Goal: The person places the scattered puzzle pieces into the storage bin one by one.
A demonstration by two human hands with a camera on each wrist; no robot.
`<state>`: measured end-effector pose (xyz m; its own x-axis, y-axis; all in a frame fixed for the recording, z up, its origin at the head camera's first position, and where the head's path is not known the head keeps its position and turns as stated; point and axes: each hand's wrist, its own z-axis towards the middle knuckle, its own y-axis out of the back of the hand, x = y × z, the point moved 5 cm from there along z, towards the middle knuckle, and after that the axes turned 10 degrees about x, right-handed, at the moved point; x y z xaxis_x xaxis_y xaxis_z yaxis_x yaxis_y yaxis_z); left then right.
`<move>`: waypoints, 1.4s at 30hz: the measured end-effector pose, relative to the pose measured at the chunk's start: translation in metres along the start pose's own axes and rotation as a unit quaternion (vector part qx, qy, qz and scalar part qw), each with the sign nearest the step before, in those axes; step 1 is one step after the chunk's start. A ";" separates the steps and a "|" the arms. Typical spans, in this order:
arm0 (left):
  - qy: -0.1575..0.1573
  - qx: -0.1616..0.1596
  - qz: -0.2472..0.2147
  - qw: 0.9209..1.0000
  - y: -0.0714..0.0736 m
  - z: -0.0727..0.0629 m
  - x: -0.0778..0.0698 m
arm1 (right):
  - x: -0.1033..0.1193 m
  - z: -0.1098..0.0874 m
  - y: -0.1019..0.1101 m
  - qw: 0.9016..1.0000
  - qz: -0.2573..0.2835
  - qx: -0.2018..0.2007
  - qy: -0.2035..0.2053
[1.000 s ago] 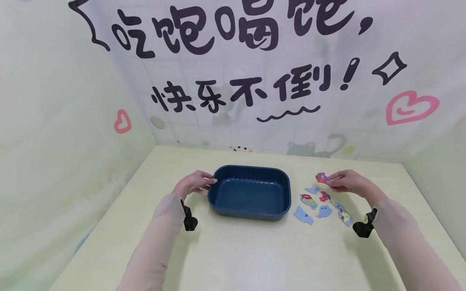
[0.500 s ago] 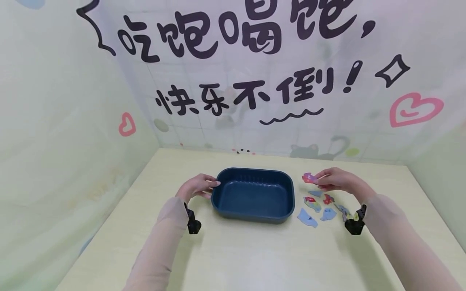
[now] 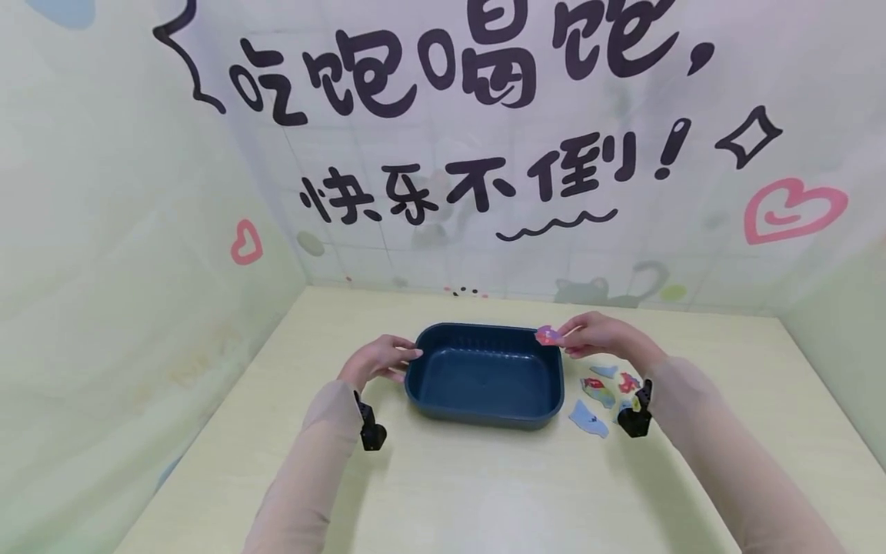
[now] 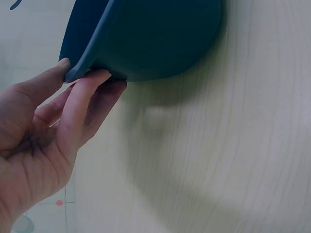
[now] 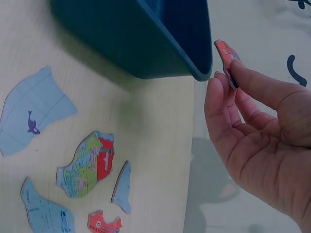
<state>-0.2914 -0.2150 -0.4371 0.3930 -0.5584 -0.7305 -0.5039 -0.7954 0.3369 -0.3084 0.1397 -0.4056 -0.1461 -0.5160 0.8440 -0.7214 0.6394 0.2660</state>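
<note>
A dark blue rectangular bin (image 3: 484,420) with rounded corners stands on the table. My left hand (image 3: 381,358) grips its left rim; the left wrist view shows the thumb (image 4: 46,83) on the inner side and the fingers against the outer wall. Between thumb and fingers, my right hand (image 3: 604,337) pinches a red and purple puzzle piece (image 3: 548,336), which overlaps the bin's far right rim in the head view. In the right wrist view that puzzle piece (image 5: 226,60) is seen nearly edge-on, beside the bin's corner.
Several flat map puzzle pieces lie right of the bin, among them a light blue piece (image 3: 588,419), a green and red piece (image 5: 90,165) and a small red piece (image 5: 103,222). The right forearm partly covers them. A printed curtain (image 3: 429,254) rises behind the table (image 3: 477,492).
My right hand has carried the pinched puzzle piece leftward from above the loose pieces to the bin's right rim. My left hand keeps its grip on the bin. The head view has shifted slightly.
</note>
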 end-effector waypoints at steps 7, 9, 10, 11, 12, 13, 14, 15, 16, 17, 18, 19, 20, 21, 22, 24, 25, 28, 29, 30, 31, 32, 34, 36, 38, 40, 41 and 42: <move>-0.004 -0.005 -0.001 1.000 0.000 0.000 0.001 | 0.006 0.016 -0.012 1.000 -0.005 -0.002 -0.003; -0.004 -0.005 -0.004 1.000 0.000 0.000 0.001 | 0.008 0.019 -0.016 1.000 -0.006 0.000 -0.005; -0.004 -0.004 -0.005 1.000 0.000 0.000 0.001 | 0.010 0.021 -0.019 1.000 -0.006 0.002 -0.005; -0.004 -0.004 -0.004 1.000 0.000 0.001 0.001 | 0.011 0.023 -0.021 1.000 -0.005 0.003 -0.006; -0.003 -0.004 -0.005 1.000 0.000 0.001 0.002 | 0.013 0.025 -0.024 1.000 -0.003 0.006 -0.006; -0.002 -0.004 -0.004 1.000 0.001 0.001 0.003 | 0.015 0.028 -0.027 1.000 -0.003 0.009 -0.003; -0.001 -0.004 -0.004 1.000 0.001 0.001 0.003 | 0.018 0.030 -0.031 1.000 -0.001 0.012 -0.001; -0.001 -0.003 -0.003 1.000 0.002 0.001 0.004 | 0.020 0.033 -0.034 1.000 0.001 0.015 0.001; -0.001 -0.003 -0.003 1.000 0.002 0.000 0.004 | 0.023 0.036 -0.038 1.000 0.004 0.018 0.003; -0.001 -0.002 -0.003 1.000 0.002 0.000 0.004 | 0.025 0.039 -0.041 1.000 0.006 0.019 0.004; -0.001 -0.002 -0.004 1.000 0.003 -0.001 0.003 | 0.028 0.042 -0.044 1.000 0.009 0.020 0.005; 0.000 -0.002 -0.005 1.000 0.003 -0.001 0.003 | 0.030 0.045 -0.048 1.000 0.010 0.023 0.006; 0.000 -0.002 -0.005 1.000 0.002 -0.001 0.003 | 0.031 0.048 -0.050 1.000 0.014 0.022 0.005; 0.000 -0.002 -0.005 1.000 0.002 -0.001 0.002 | 0.033 0.050 -0.053 1.000 0.017 0.023 0.004; 0.000 -0.001 -0.005 1.000 0.002 -0.001 0.002 | 0.034 0.053 -0.056 1.000 0.016 0.024 0.005; 0.000 -0.001 -0.006 1.000 0.002 -0.001 0.001 | 0.036 0.059 -0.061 1.000 0.016 0.026 0.006; 0.001 0.000 -0.007 1.000 0.001 -0.001 0.001 | 0.037 0.062 -0.064 1.000 0.011 0.027 0.006; -0.001 0.002 -0.008 1.000 0.000 -0.001 0.001 | 0.039 0.069 -0.070 1.000 -0.005 0.023 0.001; -0.003 0.003 -0.008 1.000 0.000 -0.001 0.002 | 0.041 0.072 -0.073 1.000 -0.014 0.022 -0.002; -0.003 0.003 -0.010 1.000 -0.001 -0.001 0.002 | 0.042 0.074 -0.076 0.999 -0.023 0.021 -0.006; -0.003 0.002 -0.012 1.000 -0.001 -0.001 0.002 | 0.043 0.076 -0.078 0.999 -0.033 0.019 -0.011; -0.003 0.001 -0.013 1.000 -0.001 -0.001 0.001 | 0.045 0.079 -0.079 0.999 -0.038 0.017 -0.017; -0.005 0.002 -0.015 1.000 -0.002 -0.002 0.000 | 0.048 0.083 -0.082 0.998 -0.048 0.015 -0.024; -0.004 0.001 -0.016 1.000 -0.002 -0.001 0.000 | 0.052 0.087 -0.084 0.998 -0.057 0.014 -0.029; -0.005 0.003 -0.014 1.000 -0.002 -0.001 -0.001 | 0.056 0.090 -0.087 0.998 -0.063 0.016 -0.028; -0.002 0.001 -0.013 1.000 0.000 0.000 0.000 | 0.063 0.090 -0.091 0.997 -0.069 0.018 -0.029; -0.001 -0.001 -0.011 1.000 0.001 0.000 0.001 | 0.066 0.092 -0.093 0.997 -0.073 0.022 -0.030; 0.002 -0.003 -0.012 1.000 0.002 0.000 0.001 | 0.067 0.094 -0.095 0.996 -0.076 0.022 -0.032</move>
<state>-0.2916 -0.2172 -0.4374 0.4071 -0.5403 -0.7365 -0.4897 -0.8097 0.3233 -0.3133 -0.0095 -0.4182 -0.0754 -0.6413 0.7636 -0.7677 0.5260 0.3660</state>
